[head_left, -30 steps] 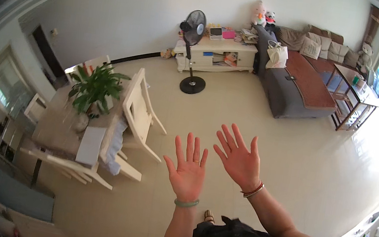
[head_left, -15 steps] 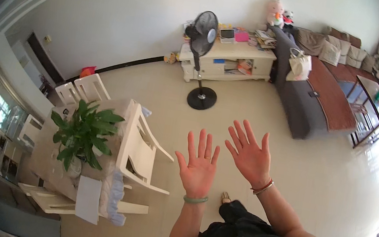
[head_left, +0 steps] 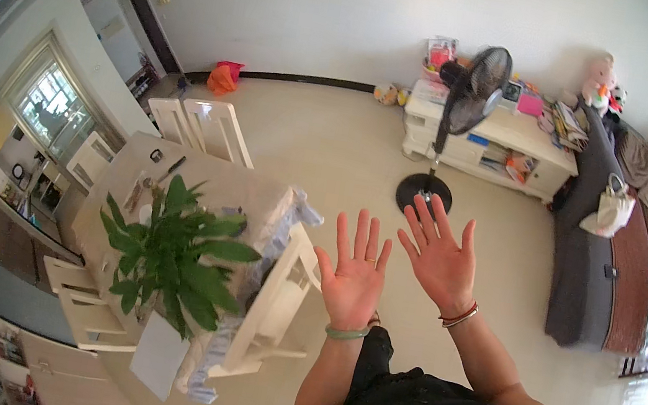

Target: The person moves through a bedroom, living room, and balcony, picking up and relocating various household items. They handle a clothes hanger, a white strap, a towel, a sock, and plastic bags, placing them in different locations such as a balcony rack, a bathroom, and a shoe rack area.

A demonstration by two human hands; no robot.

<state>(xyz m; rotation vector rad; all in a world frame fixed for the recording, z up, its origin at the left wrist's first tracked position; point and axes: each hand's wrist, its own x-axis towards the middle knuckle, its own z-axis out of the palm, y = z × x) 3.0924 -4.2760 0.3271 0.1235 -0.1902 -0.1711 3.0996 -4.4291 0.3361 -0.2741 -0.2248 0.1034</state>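
Observation:
Both of my hands are raised side by side in mid-air, palms up toward me and fingers spread. My left hand (head_left: 354,279) is empty, with a ring on one finger and a green bangle (head_left: 346,333) at the wrist. Empty too, my right hand (head_left: 442,259) has a red cord and a metal bracelet (head_left: 460,315) at its wrist. Neither hand touches anything. The white chair (head_left: 270,313) at the table's right side is closest to the left hand. Beyond the right hand stands a black pedestal fan (head_left: 477,91), its round base just past the fingertips.
A dining table (head_left: 123,162) with a large leafy plant (head_left: 180,252) and a white sheet (head_left: 159,356) is at left, with white chairs around it. A low white cabinet (head_left: 426,117) stands by the far wall. A grey sofa (head_left: 580,269) with a white bag (head_left: 614,210) is at right.
My view has turned left, so the fan, cabinet and sofa sit farther right and the table shows more fully. My hands stay raised and spread.

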